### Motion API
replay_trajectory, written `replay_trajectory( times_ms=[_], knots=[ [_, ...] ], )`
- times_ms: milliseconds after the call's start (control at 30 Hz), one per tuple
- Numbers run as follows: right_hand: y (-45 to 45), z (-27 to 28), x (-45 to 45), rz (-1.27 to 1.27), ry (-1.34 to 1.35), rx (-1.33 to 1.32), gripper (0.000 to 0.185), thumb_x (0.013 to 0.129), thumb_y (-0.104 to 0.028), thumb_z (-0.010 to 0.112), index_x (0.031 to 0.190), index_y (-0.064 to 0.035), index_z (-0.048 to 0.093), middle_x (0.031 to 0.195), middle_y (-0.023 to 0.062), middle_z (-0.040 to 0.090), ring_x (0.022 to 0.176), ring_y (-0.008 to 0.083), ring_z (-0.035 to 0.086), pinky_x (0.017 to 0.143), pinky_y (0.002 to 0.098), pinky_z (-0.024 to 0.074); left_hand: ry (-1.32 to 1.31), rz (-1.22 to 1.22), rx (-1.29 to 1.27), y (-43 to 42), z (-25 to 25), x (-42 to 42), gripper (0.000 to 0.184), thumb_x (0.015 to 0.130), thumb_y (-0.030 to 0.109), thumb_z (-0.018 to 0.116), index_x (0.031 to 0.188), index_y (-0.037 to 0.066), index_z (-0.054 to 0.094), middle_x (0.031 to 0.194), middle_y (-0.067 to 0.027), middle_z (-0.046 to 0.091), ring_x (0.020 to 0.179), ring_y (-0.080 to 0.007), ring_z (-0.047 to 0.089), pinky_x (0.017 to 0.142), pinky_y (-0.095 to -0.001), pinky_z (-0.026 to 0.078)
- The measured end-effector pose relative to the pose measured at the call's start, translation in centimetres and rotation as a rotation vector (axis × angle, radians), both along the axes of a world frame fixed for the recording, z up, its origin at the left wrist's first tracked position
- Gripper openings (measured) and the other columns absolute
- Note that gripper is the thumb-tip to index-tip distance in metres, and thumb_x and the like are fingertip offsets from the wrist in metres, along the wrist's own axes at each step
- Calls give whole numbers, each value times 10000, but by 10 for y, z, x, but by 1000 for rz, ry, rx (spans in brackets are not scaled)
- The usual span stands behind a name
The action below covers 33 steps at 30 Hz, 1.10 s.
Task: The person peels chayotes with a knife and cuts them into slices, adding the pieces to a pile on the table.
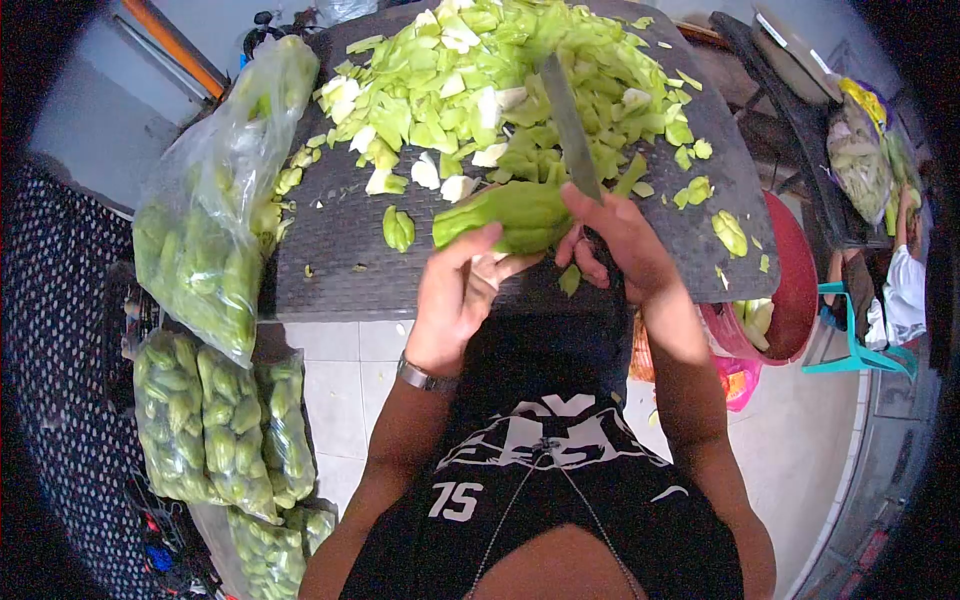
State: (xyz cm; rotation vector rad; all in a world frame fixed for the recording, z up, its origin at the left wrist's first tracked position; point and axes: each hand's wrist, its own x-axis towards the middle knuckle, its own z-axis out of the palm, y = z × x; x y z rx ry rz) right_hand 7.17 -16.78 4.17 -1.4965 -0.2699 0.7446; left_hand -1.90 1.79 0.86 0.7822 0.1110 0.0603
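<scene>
My left hand [455, 295] is closed around the underside of a pale green chayote [510, 218], which lies level just above the front edge of the table. My right hand [628, 240] grips a knife [570, 130], its blade pointing up and away from me. The right thumb sits by the blade's base, close to the right end of the chayote. Behind the knife, a big heap of chayote peels and cut bits [420, 110] covers much of the dark woven tabletop [340, 265]. The knife handle is hidden in my fingers.
At the table's left leans a clear plastic bag of chayotes [205, 240]; more filled bags [230, 420] stand on the floor below it. On the right are a red tub [785, 280] with pieces inside, a teal stool [850, 340] and another person's white sleeve [905, 290].
</scene>
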Motion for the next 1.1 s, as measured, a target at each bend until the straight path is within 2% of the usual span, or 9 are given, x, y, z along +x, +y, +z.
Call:
replay_trajectory(
  times_ms=[133, 333, 500, 667, 767, 800, 867, 967, 1100],
  knots=[
    [-1, -4, 0, -8, 37, 12, 511, 940, -515, 665, 1060, -18, 650, 659, 108, 660, 368, 93, 473, 353, 254, 355, 6, 8, 205, 12, 4, -10, 595, 957, 245, 588, 1416, -97, 427, 1337, -257, 585, 1159, -371, 647, 934, -497, 581],
    [2, 8, -3, -19, -102, -60, 474, 932, -475, 695, 1081, -27, 657, 652, 55, 632, 412, 81, 497, 395, 243, 378, 46, -161, -14, 32, 12, -11, 767, 990, 491, 513, 1440, -114, 370, 1438, -274, 497, 1262, -437, 568, 961, -544, 550],
    [7, 23, -6, -48, -214, -137, 459, 947, -449, 684, 1122, -25, 659, 654, 33, 619, 416, 70, 486, 391, 238, 358, 24, -236, 17, 25, 16, -1, 739, 1014, 618, 394, 1382, -21, 452, 1271, -225, 623, 986, -357, 704, 748, -420, 600],
    [10, 35, -4, -26, -271, -101, 465, 974, -442, 657, 1163, -18, 638, 648, 20, 599, 388, 32, 428, 369, 211, 289, 25, -258, 270, 24, 5, 6, 556, 934, 333, 656, 1369, 37, 474, 1164, -120, 656, 859, -209, 688, 623, -282, 534],
    [14, 52, -3, 18, -336, -208, 539, 928, -456, 694, 1224, -9, 641, 745, 123, 688, 601, 211, 661, 582, 327, 533, 20, -236, 415, 14, 12, 12, 637, 796, 78, 768, 1361, 42, 476, 1119, -78, 653, 870, -168, 669, 631, -261, 525],
    [14, 50, -2, -4, -547, -244, 600, 919, -481, 696, 1274, -8, 601, 791, 160, 698, 673, 273, 681, 643, 367, 545, 7, -215, 450, 12, 15, 14, 694, 744, -3, 792, 1360, 40, 474, 1107, -67, 650, 885, -162, 664, 642, -260, 529],
    [10, 39, -5, -51, -971, -316, 731, 901, -531, 699, 1376, -5, 521, 882, 233, 718, 816, 397, 721, 766, 448, 569, -34, -186, 398, 14, 9, 15, 753, 717, -38, 795, 1382, 37, 451, 1162, -83, 644, 965, -181, 664, 720, -280, 550],
    [-4, 17, -12, 65, -1164, -345, 938, 867, -586, 703, 1529, -41, 322, 979, 327, 666, 1066, 466, 655, 900, 474, 516, -115, -130, 284, 12, -5, 14, 832, 693, -50, 800, 1420, 32, 405, 1251, -111, 625, 1091, -222, 646, 853, -325, 557],
    [-11, 25, -30, 206, -882, -431, 1071, 843, -610, 711, 1587, -66, 165, 1068, 379, 643, 1184, 495, 584, 943, 477, 501, -113, -46, 563, 9, -20, 12, 939, 665, -8, 832, 1462, 7, 336, 1328, -148, 598, 1196, -258, 618, 971, -390, 533]
  ],
)
